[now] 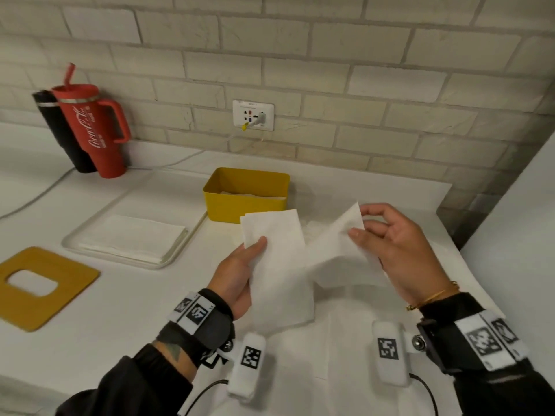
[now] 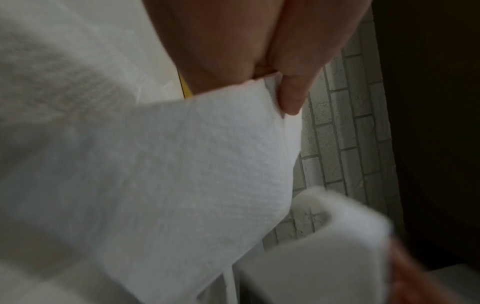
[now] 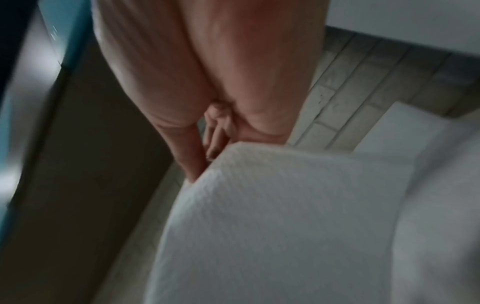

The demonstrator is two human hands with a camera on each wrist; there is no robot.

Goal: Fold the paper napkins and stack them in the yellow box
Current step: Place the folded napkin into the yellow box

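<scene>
Both hands are holding one paper napkin [image 1: 288, 265] above the counter — left hand [image 1: 237, 274] pinching one end, right hand [image 1: 399, 250] pinching the other — near the yellow box [image 1: 243, 202].

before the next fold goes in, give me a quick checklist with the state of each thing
1. Left hand has a grip on the napkin: ok, thumb on top of its left half.
2. Right hand has a grip on the other end: ok, fingertips pinch the raised corner.
3. Napkin clear of the counter: ok, held up between both hands.
4. Edges lined up for the fold: not ok, the two halves splay apart in a V.
5. Yellow box open and reachable: ok, just behind the hands, lid off.
6. Room left in the box: cannot tell, only some white paper shows inside.
</scene>
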